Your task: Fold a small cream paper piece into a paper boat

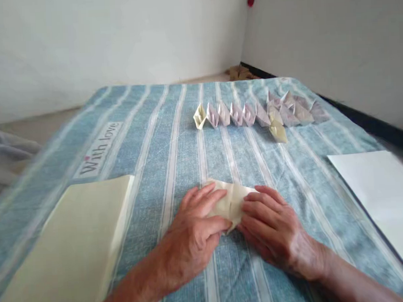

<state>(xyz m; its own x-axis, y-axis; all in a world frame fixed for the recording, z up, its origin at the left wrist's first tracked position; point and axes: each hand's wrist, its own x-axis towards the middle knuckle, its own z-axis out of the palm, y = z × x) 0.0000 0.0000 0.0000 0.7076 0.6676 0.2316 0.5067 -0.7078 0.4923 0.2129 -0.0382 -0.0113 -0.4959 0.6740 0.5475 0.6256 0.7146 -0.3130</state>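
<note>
A small cream sheet of folded paper (233, 198) lies on the striped cloth in front of me, with a crease down its middle. My left hand (194, 227) grips its left side, fingers across the top and the thumb at the lower point. On the right side, my right hand (278, 227) presses the paper with fingers bent close together. The fingers hide both outer ends of the paper, and its underside cannot be seen.
A row of folded paper boats (236, 114) runs along the far side, bunching into a cluster (296, 109) at the right. A stack of cream paper (68, 237) lies at left, white paper (380, 196) at right. A blue striped cloth (155, 157) covers the table.
</note>
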